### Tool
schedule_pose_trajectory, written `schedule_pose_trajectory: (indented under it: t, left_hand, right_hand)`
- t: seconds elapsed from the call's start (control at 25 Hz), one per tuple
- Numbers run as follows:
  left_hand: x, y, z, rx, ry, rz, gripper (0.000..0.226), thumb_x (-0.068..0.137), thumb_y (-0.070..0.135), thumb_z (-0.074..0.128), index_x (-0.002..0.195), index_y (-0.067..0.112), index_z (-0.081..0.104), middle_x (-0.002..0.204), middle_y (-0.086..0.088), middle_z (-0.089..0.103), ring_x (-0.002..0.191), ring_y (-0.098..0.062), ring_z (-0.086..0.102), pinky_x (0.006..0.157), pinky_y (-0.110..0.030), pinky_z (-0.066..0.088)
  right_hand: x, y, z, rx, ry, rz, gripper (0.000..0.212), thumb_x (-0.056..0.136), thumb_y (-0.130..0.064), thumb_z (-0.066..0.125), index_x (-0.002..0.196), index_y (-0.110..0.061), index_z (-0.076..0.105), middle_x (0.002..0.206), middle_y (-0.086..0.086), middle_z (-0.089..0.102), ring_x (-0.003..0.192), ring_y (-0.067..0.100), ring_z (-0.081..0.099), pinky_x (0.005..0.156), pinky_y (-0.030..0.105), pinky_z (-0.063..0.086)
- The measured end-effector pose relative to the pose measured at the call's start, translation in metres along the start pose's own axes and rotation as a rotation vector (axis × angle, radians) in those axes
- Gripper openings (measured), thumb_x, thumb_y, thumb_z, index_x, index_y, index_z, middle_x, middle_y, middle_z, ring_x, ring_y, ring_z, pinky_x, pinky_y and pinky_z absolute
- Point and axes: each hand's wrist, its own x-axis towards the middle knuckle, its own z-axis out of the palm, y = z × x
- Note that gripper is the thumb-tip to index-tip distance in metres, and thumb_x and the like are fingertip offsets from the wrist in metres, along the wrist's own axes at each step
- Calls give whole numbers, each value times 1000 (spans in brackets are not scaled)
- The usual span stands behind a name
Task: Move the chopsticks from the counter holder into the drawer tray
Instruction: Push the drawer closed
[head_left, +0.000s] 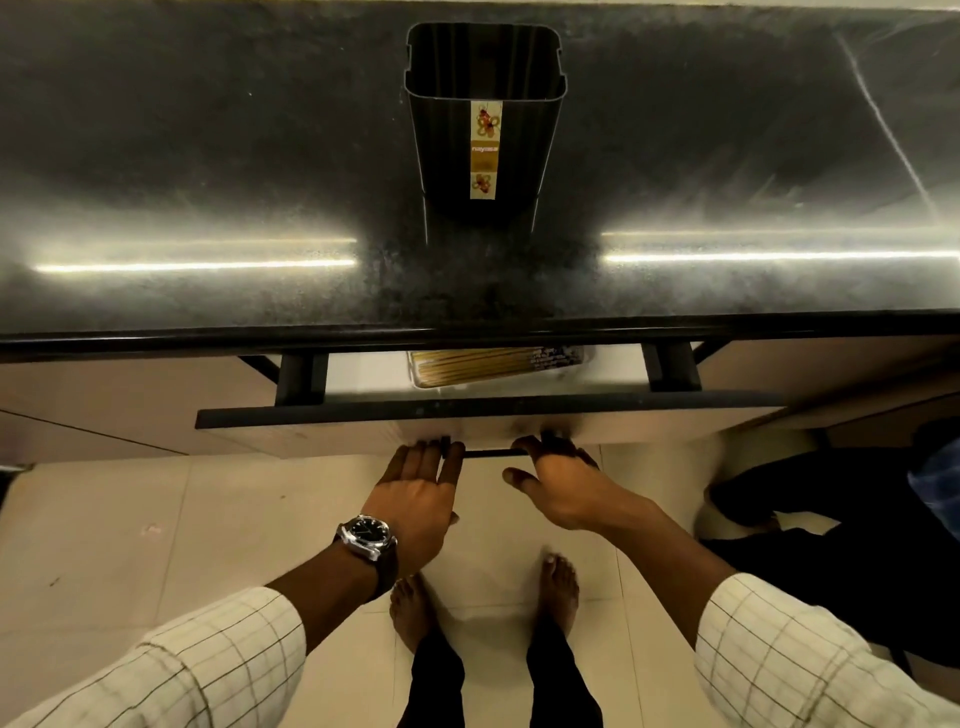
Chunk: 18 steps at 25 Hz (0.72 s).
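Inside the drawer tray (415, 383), our chopsticks (472, 364) lie left-to-right, holder (447, 150) labelled "nayasa", left hand (415, 499) flat, right hand (561, 488) hooked on handle (488, 453).

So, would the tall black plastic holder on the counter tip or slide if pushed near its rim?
Probably tips: the tall black plastic holder seems to taper toward its base and looks empty, so likely light. The polished dark counter may let it slide if pushed low.
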Motion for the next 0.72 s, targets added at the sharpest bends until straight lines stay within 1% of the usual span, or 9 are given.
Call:
schedule_pose_trajectory:
  t: [0.08, 0.16, 0.24, 0.36, 0.44, 0.52, 0.6, 0.68, 0.72]
  left_hand:
    - [3, 1, 5, -60, -9, -54, 99, 96, 44, 54, 157, 14, -18, 168, -16, 2, 155, -36, 3, 124, -45, -1]
    - [9, 5, 8, -99, 2, -99, 106, 94, 45, 57, 153, 16, -25, 169, -15, -2, 155, -34, -1, 121, -43, -8]
    - [16, 8, 9, -108, 9, -134, 108, 92, 47, 58, 155, 16, -23, 169, -15, -3, 155, -34, -2, 120, -43, -11]
    - [28, 10, 5, -88, 7, -171, 105, 92, 49, 56, 156, 14, -19, 168, -16, -1, 155, -35, 0, 121, -46, -11]
    - [35, 12, -1, -99, 34, -205, 101, 93, 48, 54, 158, 14, -15, 168, -17, 0, 155, -37, 1, 122, -47, -8]
    - [39, 18, -6, -149, 94, -258, 99, 94, 49, 53, 158, 15, -14, 167, -20, -3, 154, -39, -2, 123, -48, -4]
    - [41, 27, -7, -193, 143, -286, 101, 93, 50, 53, 157, 17, -18, 166, -22, -11, 153, -40, -10, 124, -50, -4]
    - [45, 35, -6, -207, 151, -276, 105, 92, 49, 55, 156, 18, -23, 164, -23, -20, 152, -40, -18, 123, -49, -6]
    - [47, 37, -5, -209, 143, -271, 106, 92, 48, 55, 155, 17, -24, 163, -23, -23, 152, -39, -19, 123, -49, -8]
  right_hand:
    - [7, 0, -4, 20, 8, -1, 53, 103, -52, 42, 151, -30, 36, 159, 10, 37, 144, 33, 39, 119, 48, 35]
    - [12, 1, -8, 35, 3, -4, 53, 103, -53, 41, 151, -30, 36, 159, 10, 37, 144, 33, 39, 118, 50, 36]
    - [19, 2, -12, 40, -10, -16, 53, 103, -53, 41, 151, -31, 35, 159, 10, 37, 144, 33, 39, 118, 51, 36]
    - [26, 2, -19, 40, -11, -25, 56, 103, -51, 42, 155, -30, 32, 160, 10, 37, 144, 33, 39, 119, 50, 35]
    - [29, -1, -23, 68, 16, -44, 59, 104, -50, 43, 157, -28, 30, 157, 11, 42, 141, 32, 44, 116, 46, 38]
    - [30, -4, -25, 111, 56, -59, 57, 106, -45, 43, 158, -26, 28, 154, 12, 47, 136, 31, 50, 111, 42, 43]
    - [30, -6, -26, 145, 103, -69, 56, 107, -41, 43, 159, -29, 27, 160, 12, 38, 142, 33, 45, 112, 42, 41]
    - [33, -6, -28, 158, 133, -65, 56, 106, -41, 45, 158, -35, 26, 167, 10, 24, 149, 34, 35, 116, 46, 36]
    - [35, -6, -29, 162, 137, -64, 57, 106, -40, 45, 158, -36, 25, 169, 9, 20, 151, 34, 31, 117, 46, 34]
